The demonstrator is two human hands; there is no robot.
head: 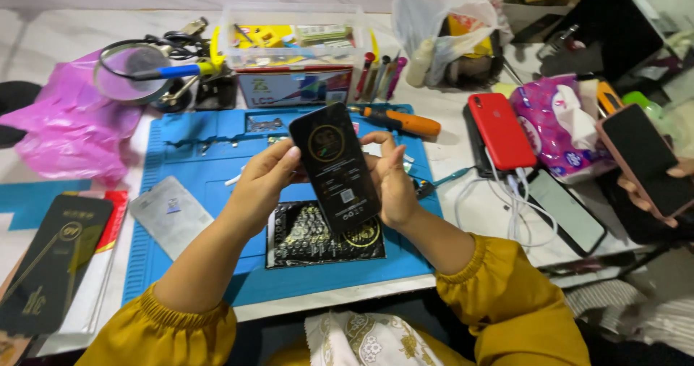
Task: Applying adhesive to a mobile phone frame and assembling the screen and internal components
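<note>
Head view: both hands, left hand [262, 181] and right hand [394, 185], raised, pinch black packet [335, 167].

Single head view, looking steeply down, close over blue mat [181, 192]

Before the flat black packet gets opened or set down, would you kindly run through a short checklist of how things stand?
1. Both hands on the black packet: ok, left hand and right hand grip its edges.
2. Packet held above the blue mat: ok.
3. Packet sealed: cannot tell.
4. Second dark packet lies directly underneath: ok.
5. Orange-handled screwdriver apart from the hands: ok.
6. Another person's hand with a phone stays apart: ok.
</note>
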